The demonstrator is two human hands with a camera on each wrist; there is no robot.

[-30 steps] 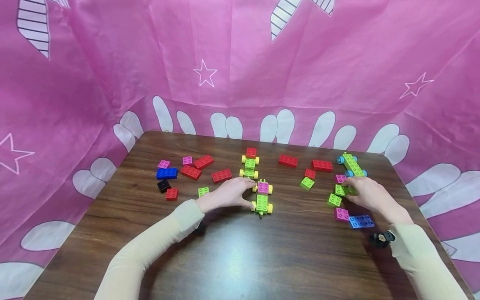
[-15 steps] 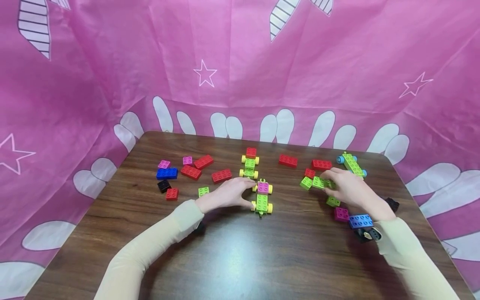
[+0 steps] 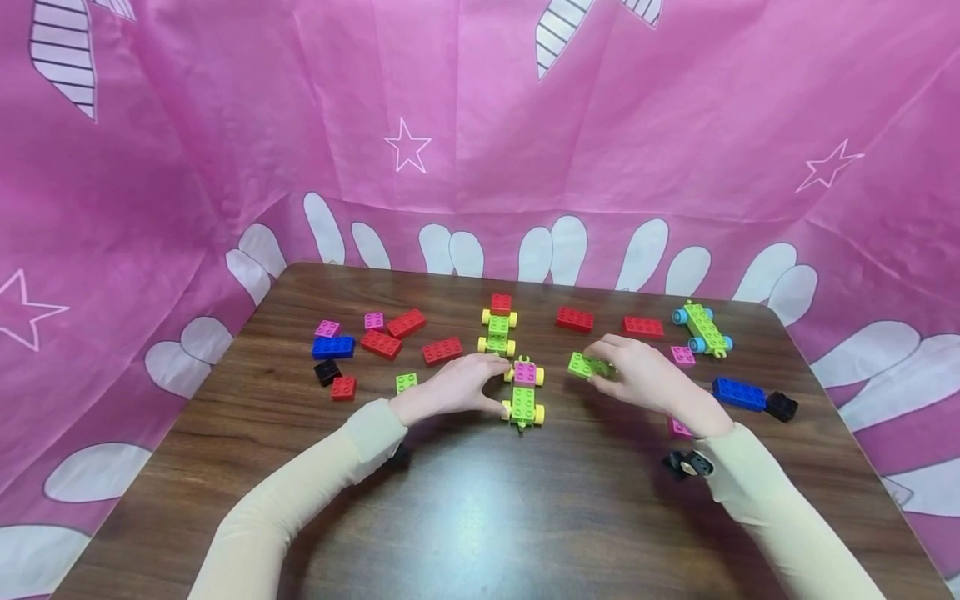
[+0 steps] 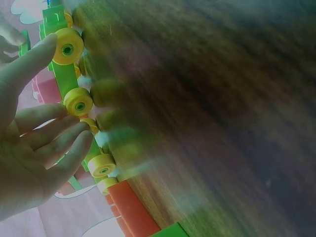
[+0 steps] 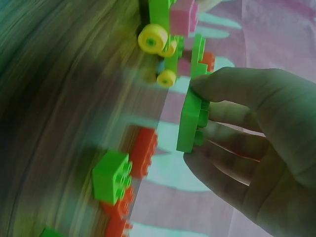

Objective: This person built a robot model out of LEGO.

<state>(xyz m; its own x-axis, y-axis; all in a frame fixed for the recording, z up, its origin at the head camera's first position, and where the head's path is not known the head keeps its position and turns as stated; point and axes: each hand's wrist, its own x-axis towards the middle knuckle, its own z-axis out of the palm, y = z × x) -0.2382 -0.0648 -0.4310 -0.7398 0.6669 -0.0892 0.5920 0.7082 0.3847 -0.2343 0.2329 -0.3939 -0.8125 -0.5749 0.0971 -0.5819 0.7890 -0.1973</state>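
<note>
A green toy car (image 3: 523, 406) with yellow wheels carries a pink brick and a green brick at the table's middle. My left hand (image 3: 461, 387) lies along its left side, thumb and forefinger touching its two wheels. In the left wrist view its fingers (image 4: 64, 148) are extended and spread beside the yellow wheels (image 4: 78, 101). Just right of the car, my right hand (image 3: 637, 372) pinches a studded green toy brick (image 3: 581, 364) between thumb and fingers. The right wrist view shows this brick (image 5: 188, 126) raised above the tabletop, with a narrower green end pointing toward the car.
A second yellow-wheeled car (image 3: 498, 326) with a red brick on it stands behind. A blue-wheeled chassis (image 3: 703, 329) is at the far right. Red bricks (image 3: 574, 319) lie along the back. A blue brick (image 3: 738, 393) and a black one (image 3: 782, 407) lie right; loose bricks (image 3: 381, 343) lie left.
My right hand has picked up the green brick from the cluster on the right and carried it left toward the near car. My left hand has stayed still.
</note>
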